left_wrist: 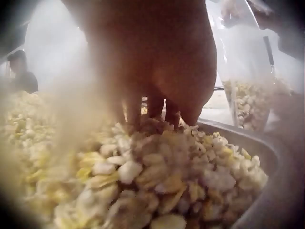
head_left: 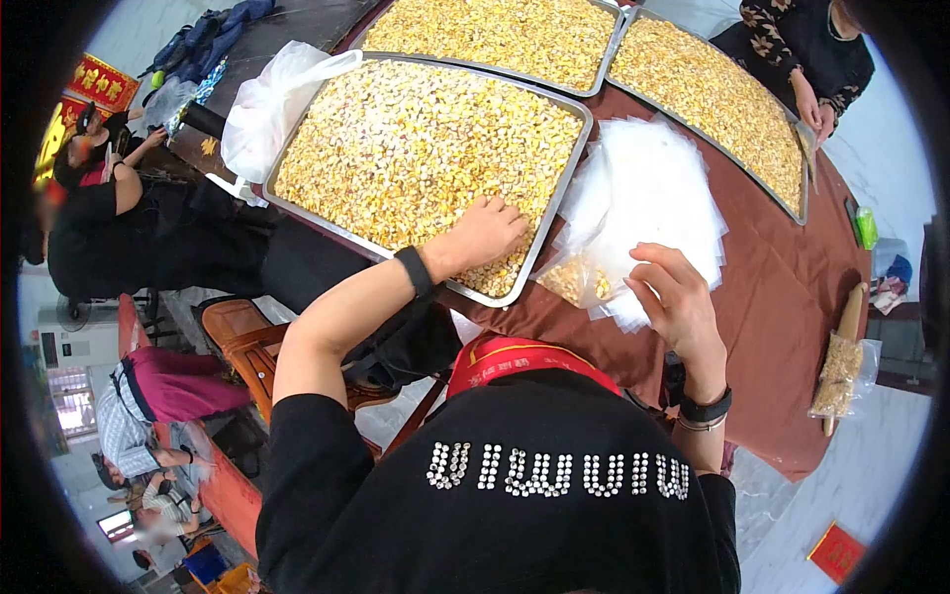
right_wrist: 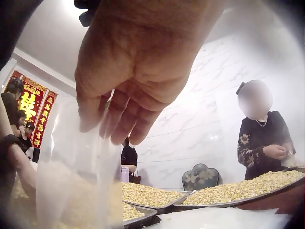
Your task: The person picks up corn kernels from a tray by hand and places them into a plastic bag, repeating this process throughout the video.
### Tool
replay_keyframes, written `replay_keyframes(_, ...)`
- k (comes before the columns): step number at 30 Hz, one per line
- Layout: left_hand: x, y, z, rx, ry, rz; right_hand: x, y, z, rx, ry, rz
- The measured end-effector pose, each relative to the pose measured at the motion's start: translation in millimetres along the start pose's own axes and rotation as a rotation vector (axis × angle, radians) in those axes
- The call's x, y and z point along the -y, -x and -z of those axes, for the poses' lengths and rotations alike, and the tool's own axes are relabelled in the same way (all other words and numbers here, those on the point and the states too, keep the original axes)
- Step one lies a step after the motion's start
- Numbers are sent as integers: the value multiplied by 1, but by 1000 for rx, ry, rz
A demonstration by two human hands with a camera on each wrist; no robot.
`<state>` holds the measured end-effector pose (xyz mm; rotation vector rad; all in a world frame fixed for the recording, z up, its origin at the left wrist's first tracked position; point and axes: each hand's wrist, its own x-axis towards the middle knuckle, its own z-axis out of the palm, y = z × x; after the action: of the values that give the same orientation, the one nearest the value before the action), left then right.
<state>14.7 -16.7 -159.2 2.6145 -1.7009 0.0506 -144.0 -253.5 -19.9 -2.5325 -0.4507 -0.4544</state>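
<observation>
My left hand (head_left: pixel 483 236) reaches into a metal tray (head_left: pixel 588 127) heaped with yellow and white corn kernels (head_left: pixel 396 148). In the left wrist view its fingers (left_wrist: pixel 171 112) point down, with their tips sunk among the kernels and hidden. To the right of the tray, my right hand (head_left: pixel 681 302) pinches the upper edge of a clear plastic bag (right_wrist: pixel 81 181) between thumb and fingers. Some kernels lie in the bottom of this bag, which hangs beside the tray's corner.
A stack of clear plastic bags (head_left: pixel 643 188) lies right of the tray. Behind stand two more kernel-filled trays, one far (head_left: pixel 495 30) and one right (head_left: pixel 712 89). A person (right_wrist: pixel 264 143) works across the table. A filled bag (head_left: pixel 839 376) lies near the right edge of the brown tablecloth (head_left: pixel 762 327).
</observation>
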Motion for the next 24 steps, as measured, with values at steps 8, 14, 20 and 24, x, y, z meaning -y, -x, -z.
replay_keyframes(8,24,22,13,-9,-71,-58,4,-6,-1,25,-28,7)
replay_keyframes(14,59,6,27,-210,393,470,7,-11,1,21,-17,26)
replay_keyframes(20,60,8,35,-665,2380,1071,6,-18,-8,30,-68,52)
replay_keyframes(24,55,1,41,-735,2772,818,4,-18,-9,27,-43,45)
